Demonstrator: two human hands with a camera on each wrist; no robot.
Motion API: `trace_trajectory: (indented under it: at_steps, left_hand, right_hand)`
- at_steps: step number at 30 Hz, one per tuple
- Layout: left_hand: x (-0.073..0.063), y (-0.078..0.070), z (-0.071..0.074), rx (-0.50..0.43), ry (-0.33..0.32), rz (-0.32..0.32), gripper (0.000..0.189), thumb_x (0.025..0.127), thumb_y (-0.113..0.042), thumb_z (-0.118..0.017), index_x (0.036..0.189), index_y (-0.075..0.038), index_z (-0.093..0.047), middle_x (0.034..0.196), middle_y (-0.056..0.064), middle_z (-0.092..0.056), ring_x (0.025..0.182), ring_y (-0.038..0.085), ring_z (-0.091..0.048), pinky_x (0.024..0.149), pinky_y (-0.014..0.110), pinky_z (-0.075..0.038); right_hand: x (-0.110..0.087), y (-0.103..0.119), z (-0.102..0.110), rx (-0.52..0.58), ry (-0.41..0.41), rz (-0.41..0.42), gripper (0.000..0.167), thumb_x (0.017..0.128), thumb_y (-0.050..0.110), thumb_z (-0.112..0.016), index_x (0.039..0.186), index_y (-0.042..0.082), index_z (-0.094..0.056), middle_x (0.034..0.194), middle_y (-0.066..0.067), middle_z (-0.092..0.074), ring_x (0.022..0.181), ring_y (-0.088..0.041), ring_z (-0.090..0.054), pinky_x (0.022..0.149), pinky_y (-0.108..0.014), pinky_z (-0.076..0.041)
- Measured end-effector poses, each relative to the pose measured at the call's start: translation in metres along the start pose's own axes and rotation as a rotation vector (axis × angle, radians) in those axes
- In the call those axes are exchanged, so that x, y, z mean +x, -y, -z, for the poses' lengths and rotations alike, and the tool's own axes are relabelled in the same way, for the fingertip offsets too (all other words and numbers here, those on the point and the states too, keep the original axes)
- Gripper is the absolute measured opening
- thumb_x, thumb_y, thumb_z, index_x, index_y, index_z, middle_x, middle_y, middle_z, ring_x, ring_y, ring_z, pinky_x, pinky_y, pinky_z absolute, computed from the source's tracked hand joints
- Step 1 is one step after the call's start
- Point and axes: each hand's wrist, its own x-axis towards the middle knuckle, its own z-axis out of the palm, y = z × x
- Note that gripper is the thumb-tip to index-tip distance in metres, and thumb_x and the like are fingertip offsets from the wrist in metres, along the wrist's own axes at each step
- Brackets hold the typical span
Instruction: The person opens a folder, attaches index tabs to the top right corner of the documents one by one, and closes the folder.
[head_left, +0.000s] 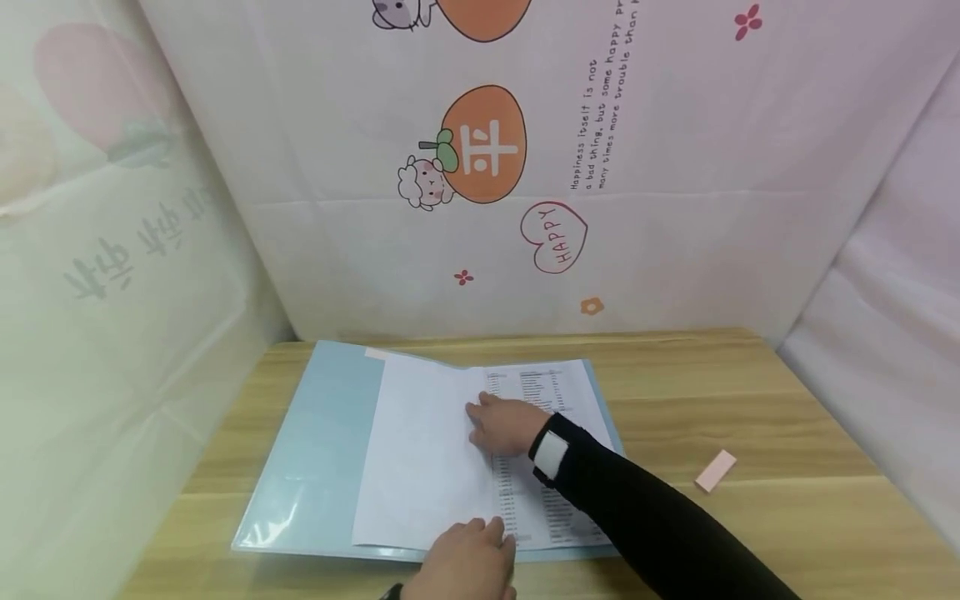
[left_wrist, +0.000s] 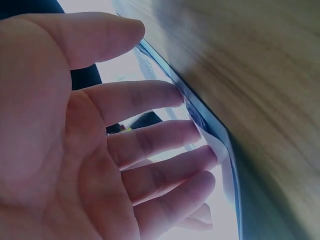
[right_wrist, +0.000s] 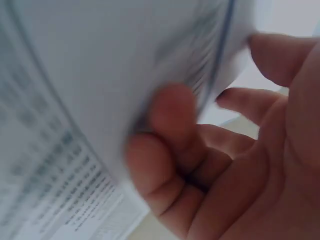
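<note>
Pale-blue folder [head_left: 318, 446] lies open on wood-grain table [head_left: 780, 400]. White page [head_left: 420, 467] on its 9 o'clock side, printed page [head_left: 558, 521] at 3. Right hand [head_left: 507, 427] between, fingers toward 10 o'clock; black sleeve [head_left: 648, 508] runs toward 4. Left hand [head_left: 468, 562] at folder's 6 o'clock edge. Pink slip [head_left: 715, 471] apart, folder's 3 o'clock. Printed cloth [head_left: 360, 250] at 12.
</note>
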Motion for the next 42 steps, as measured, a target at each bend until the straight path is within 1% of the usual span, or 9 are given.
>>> trace_trajectory:
  at_steps: [9,14,18,20,23,27,30,36,42]
  left_hand:
    - [-0.005,-0.005,-0.004,0.007,-0.008,0.037,0.059,0.088,-0.056,-0.065,0.127,-0.012,-0.068,0.132,0.006,-0.059,0.116,0.020,-0.055,0.088,0.035,-0.049]
    - [-0.006,-0.009,-0.007,-0.064,0.014,0.076,0.067,0.087,-0.058,-0.064,0.133,-0.009,-0.064,0.140,0.011,-0.054,0.128,0.026,-0.049,0.093,0.039,-0.049]
    - [-0.005,-0.010,-0.009,-0.064,0.048,0.084,0.065,0.087,-0.053,-0.066,0.134,-0.009,-0.063,0.137,0.010,-0.056,0.128,0.026,-0.048,0.093,0.039,-0.049]
    - [-0.004,-0.010,-0.008,-0.034,0.043,0.074,0.065,0.088,-0.054,-0.065,0.135,-0.009,-0.062,0.137,0.011,-0.056,0.127,0.026,-0.049,0.092,0.040,-0.049]
    - [-0.003,-0.011,-0.008,-0.011,0.065,0.082,0.067,0.089,-0.059,-0.061,0.138,-0.014,-0.060,0.142,0.009,-0.053,0.129,0.025,-0.049,0.094,0.040,-0.048]
    - [0.000,-0.011,-0.006,-0.011,0.111,0.094,0.061,0.092,-0.059,-0.059,0.139,-0.021,-0.060,0.144,0.004,-0.052,0.131,0.023,-0.048,0.098,0.039,-0.046]
    - [0.001,-0.010,-0.005,-0.025,0.124,0.086,0.058,0.092,-0.057,-0.060,0.137,-0.021,-0.062,0.143,0.004,-0.053,0.131,0.022,-0.049,0.099,0.039,-0.046]
    - [0.000,-0.008,0.001,-0.059,0.145,0.087,0.055,0.092,-0.055,-0.062,0.135,-0.020,-0.064,0.141,0.003,-0.055,0.129,0.021,-0.050,0.097,0.040,-0.047]
    - [-0.001,-0.009,0.004,-0.040,0.099,0.061,0.050,0.091,-0.052,-0.065,0.128,-0.019,-0.068,0.131,0.004,-0.062,0.118,0.019,-0.057,0.087,0.037,-0.052]
  right_hand:
    - [-0.079,0.030,-0.014,-0.113,0.030,0.216,0.053,0.098,0.037,-0.060,0.145,0.014,-0.052,0.140,-0.017,-0.054,0.115,-0.026,-0.061,0.088,-0.039,-0.053]
    - [-0.112,0.034,-0.016,-0.060,0.056,0.340,0.032,0.097,0.028,-0.064,0.127,0.019,-0.068,0.129,-0.005,-0.063,0.104,-0.014,-0.065,0.084,-0.035,-0.054]
    - [-0.125,0.030,-0.018,-0.011,0.012,0.429,0.030,0.097,0.022,-0.064,0.126,0.019,-0.067,0.118,0.007,-0.066,0.105,-0.006,-0.062,0.085,-0.030,-0.052]
    - [-0.129,0.026,-0.021,0.014,-0.022,0.443,0.025,0.096,0.019,-0.065,0.121,0.021,-0.068,0.106,0.014,-0.066,0.094,-0.002,-0.061,0.078,-0.026,-0.051]
    - [-0.138,0.016,-0.023,0.017,-0.060,0.408,0.028,0.090,0.015,-0.069,0.118,0.023,-0.069,0.104,0.014,-0.066,0.091,-0.003,-0.061,0.078,-0.027,-0.052]
    - [-0.156,-0.004,-0.024,-0.052,-0.076,0.313,0.041,0.082,0.015,-0.073,0.122,0.024,-0.070,0.123,0.006,-0.065,0.111,-0.015,-0.061,0.091,-0.040,-0.051]
    - [-0.171,-0.023,-0.026,-0.071,-0.086,0.233,0.044,0.079,0.016,-0.074,0.122,0.022,-0.071,0.126,-0.001,-0.065,0.115,-0.022,-0.061,0.092,-0.044,-0.050]
    - [-0.195,-0.055,-0.028,-0.131,-0.143,0.157,0.044,0.076,0.015,-0.076,0.120,0.013,-0.072,0.114,-0.006,-0.067,0.098,-0.020,-0.063,0.081,-0.039,-0.054]
    - [-0.207,-0.066,-0.027,-0.165,-0.165,0.126,0.038,0.075,0.012,-0.076,0.113,0.008,-0.072,0.108,-0.008,-0.066,0.088,-0.020,-0.063,0.076,-0.038,-0.054]
